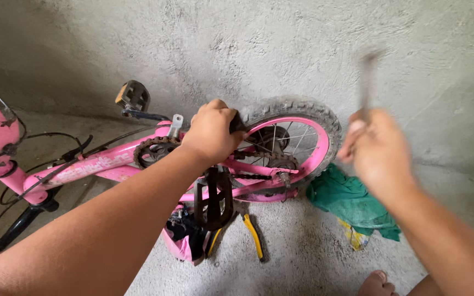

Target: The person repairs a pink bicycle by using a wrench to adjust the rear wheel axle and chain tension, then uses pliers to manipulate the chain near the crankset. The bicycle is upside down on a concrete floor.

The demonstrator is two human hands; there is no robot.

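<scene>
While gripping: left hand (210,133) clamped on rear tyre (303,109) of pink bicycle (100,167).
Right hand (377,151): closed round blurred metal tool (366,77).
Floor: pliers (253,235), green cloth (349,200).

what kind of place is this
Likely a bare garage or yard corner used for home repairs: rough concrete wall, a pink bicycle lying down, pliers and a green rag on the floor.

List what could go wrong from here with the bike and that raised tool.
1. The right hand holds a blurred tool raised near the left hand, which grips the tyre; a missed swing could hit those fingers.
2. The left forearm lies close over the chain and chainring; if the wheel turns, skin might get pinched.
3. A bare foot is near the pliers on the floor.
</scene>
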